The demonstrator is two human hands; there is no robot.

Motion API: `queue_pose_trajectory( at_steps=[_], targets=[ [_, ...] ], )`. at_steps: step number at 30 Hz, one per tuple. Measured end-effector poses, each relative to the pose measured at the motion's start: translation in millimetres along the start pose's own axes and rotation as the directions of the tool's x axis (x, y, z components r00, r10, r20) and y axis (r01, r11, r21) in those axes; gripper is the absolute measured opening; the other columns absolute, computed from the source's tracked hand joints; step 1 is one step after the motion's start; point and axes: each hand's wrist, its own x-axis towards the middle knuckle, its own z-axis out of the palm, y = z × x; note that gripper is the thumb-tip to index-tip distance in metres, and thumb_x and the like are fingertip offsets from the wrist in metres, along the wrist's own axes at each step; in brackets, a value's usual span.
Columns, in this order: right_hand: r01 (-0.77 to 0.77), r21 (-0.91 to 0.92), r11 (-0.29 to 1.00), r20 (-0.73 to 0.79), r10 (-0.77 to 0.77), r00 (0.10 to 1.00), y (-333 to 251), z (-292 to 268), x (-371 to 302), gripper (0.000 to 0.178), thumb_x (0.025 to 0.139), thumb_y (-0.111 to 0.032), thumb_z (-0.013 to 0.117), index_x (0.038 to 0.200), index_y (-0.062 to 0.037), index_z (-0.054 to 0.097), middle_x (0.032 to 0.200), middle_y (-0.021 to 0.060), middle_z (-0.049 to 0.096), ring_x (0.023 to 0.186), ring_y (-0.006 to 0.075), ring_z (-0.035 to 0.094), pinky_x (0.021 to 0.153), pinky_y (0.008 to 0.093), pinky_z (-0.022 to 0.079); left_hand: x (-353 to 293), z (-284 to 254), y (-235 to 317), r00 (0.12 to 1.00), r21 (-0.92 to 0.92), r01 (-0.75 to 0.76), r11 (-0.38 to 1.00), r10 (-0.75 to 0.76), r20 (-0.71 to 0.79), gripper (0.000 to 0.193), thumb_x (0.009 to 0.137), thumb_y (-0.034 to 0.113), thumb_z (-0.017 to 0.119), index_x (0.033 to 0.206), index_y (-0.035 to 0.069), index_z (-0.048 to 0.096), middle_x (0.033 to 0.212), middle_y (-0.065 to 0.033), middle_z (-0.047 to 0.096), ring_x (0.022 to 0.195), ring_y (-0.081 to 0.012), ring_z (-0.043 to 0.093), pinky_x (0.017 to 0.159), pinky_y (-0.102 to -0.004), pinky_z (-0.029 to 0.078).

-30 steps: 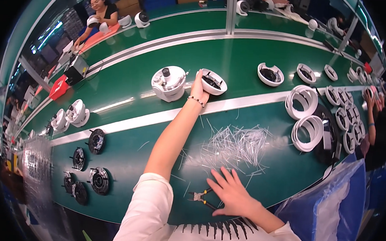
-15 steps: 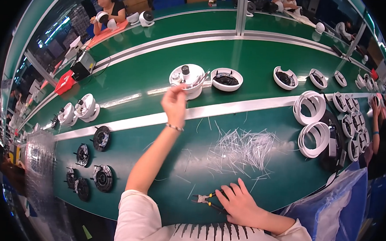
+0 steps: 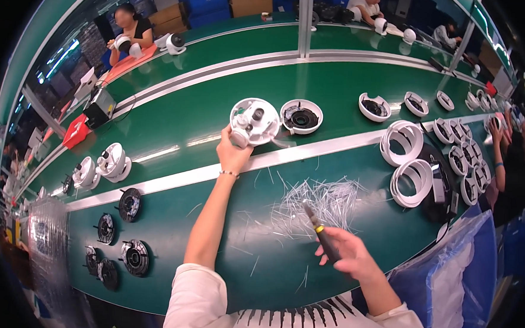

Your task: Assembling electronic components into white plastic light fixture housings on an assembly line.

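The green worktop bears strips between the hands (left gripping housing, right loosely round pliers).

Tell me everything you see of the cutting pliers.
The cutting pliers have a grey, metallic-looking head, yellow just below it, and dark, plastic-looking handles. The right hand holds them by the handles, slanted, head pointing away from the wearer and to the left. In view, the head overlaps the heap of thin pale strips; whether it touches them, or its jaws are open, I cannot tell.
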Motion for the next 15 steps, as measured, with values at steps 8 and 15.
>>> queue_pose_trajectory(
  at_steps=[8, 15],
  targets=[
    [-0.23, 0.287, 0.93, 0.253, 0.158, 0.955, -33, -8, 37, 0.068, 0.078, -0.041, 0.037, 0.127, 0.005, 0.027, 0.126, 0.0261, 0.034, 0.097, 0.0325, 0.051, 0.076, 0.0438, 0.045, 3, -98, 84, 0.926, -0.219, -0.173, 0.96, 0.234, 0.297, 0.072, 0.052, 0.002, 0.072, 0.117, 0.005, 0.043, 0.101, -0.011, 0.057, 0.054, -0.0152, 0.06, 0.05, -0.0241, 0.05],
    [-0.31, 0.294, 0.904, 0.283, 0.227, 0.932, -28, -1, 52, 0.062, 0.08, -0.039, 0.032, 0.126, 0.0027, 0.03, 0.126, 0.024, 0.035, 0.097, 0.0327, 0.051, 0.077, 0.0438, 0.045, 6, -133, 115, 0.888, -0.14, -0.321, 0.937, 0.349, 0.3, 0.068, 0.053, 0.005, 0.074, 0.114, 0.006, 0.046, 0.108, -0.0106, 0.055, 0.062, -0.0153, 0.062, 0.051, -0.0232, 0.051]
  ],
)
